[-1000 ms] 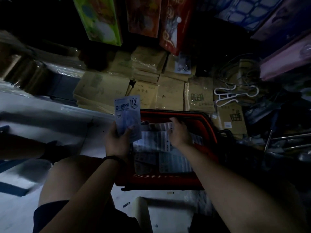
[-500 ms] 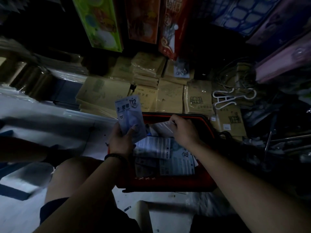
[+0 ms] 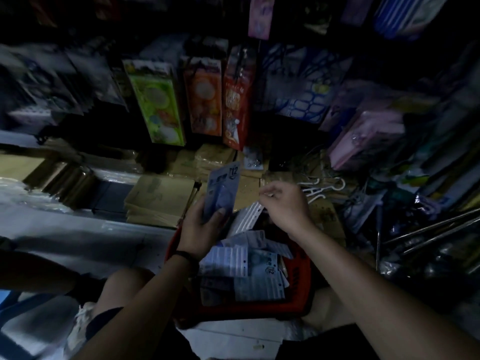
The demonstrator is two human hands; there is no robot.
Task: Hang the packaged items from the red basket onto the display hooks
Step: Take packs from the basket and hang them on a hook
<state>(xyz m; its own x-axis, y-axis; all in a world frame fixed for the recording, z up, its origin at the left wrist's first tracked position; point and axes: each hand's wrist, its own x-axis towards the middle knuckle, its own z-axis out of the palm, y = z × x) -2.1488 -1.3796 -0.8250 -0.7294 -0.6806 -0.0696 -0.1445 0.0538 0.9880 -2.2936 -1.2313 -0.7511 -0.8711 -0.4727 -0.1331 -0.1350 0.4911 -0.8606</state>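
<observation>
Packs lie in a loose heap in the basket, at 6 o'clock in my view.

Change: half a second ago the right hand was down among them. It has since risen to about 1 o'clock of the basket with a white pack trailing from its curled fingertips, which appear to pinch the top edge. The left hand has stayed up at 11 o'clock of the basket, thumb pressed across the front of a blue pack and fingers behind it. The camera has tilted up toward the display.

Meaning: I judge that picking is finished for this round and hanging comes next. I cannot make out any hook in the dark.

Count:
- Hands: two, with one pack in each, so two packs are lifted.
- Basket: one.
- Packs still in the basket: at least five. They overlap, so I cannot give an exact number.
- Bright boxes hanging at 12 o'clock: three, namely a green box, an orange box and a red box.
- White hangers at 2 o'clock: apparently two, tangled together.
</observation>
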